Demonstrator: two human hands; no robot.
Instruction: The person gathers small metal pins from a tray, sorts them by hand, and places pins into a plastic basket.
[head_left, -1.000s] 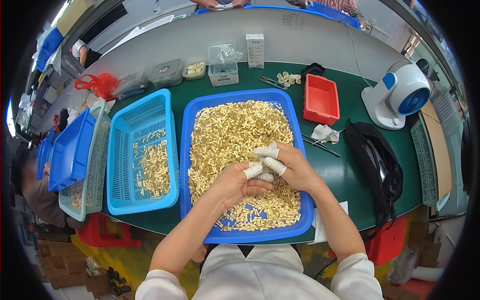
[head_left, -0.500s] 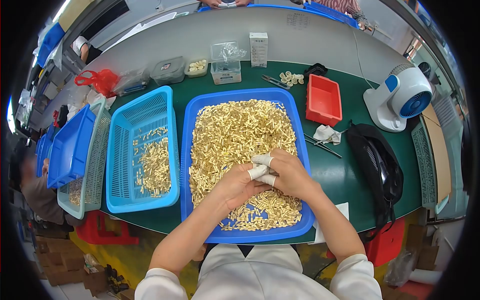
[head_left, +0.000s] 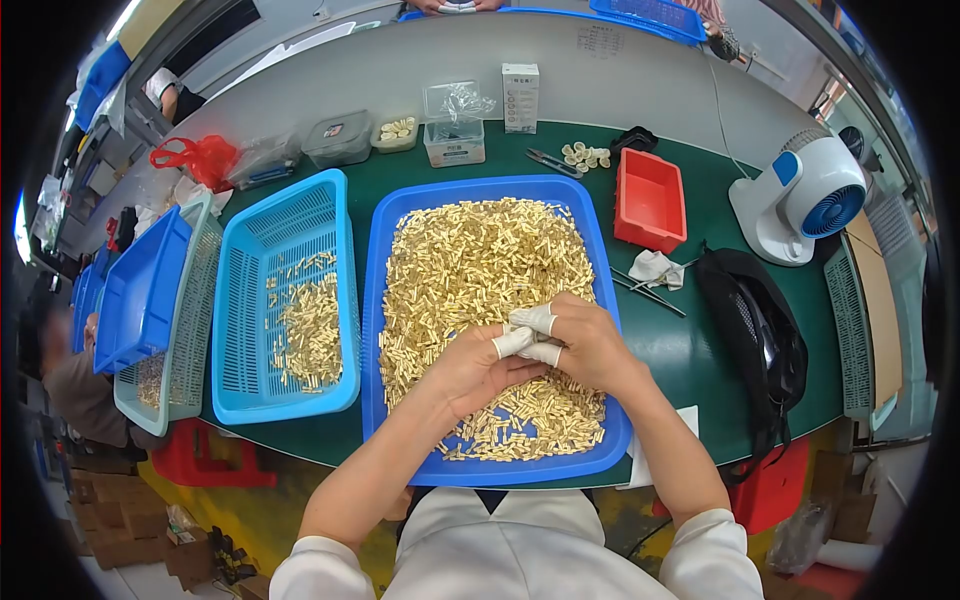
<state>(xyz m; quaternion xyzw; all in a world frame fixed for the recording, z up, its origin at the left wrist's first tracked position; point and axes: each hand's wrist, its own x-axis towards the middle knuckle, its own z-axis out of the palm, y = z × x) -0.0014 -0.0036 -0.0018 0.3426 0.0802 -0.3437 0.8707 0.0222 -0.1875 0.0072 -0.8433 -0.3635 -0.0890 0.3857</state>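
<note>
A blue tray [head_left: 375, 300] full of small brass-coloured cylindrical pieces [head_left: 480, 250] lies in front of me. Over its lower half my left hand [head_left: 478, 368] and my right hand [head_left: 580, 345] meet, fingertips together. White finger cots cover the left thumb and some right fingertips. Both hands have their fingers closed in a pinch; whatever sits between them is hidden. To the left, a light-blue perforated basket [head_left: 232, 300] holds a smaller heap of the same brass pieces [head_left: 312, 335].
A red bin [head_left: 627, 215], tweezers [head_left: 648, 296], crumpled tissue [head_left: 657, 269], a black bag [head_left: 745, 340] and a white fan [head_left: 790, 200] stand right. Plastic boxes [head_left: 340, 140], finger cots [head_left: 585, 157] and a white carton [head_left: 520, 98] line the back. Another person's sleeve [head_left: 85, 385] shows left.
My right fingers have shifted slightly against my left thumb, and the hands remain together over the tray. A blue tray beyond the partition has moved a little.
</note>
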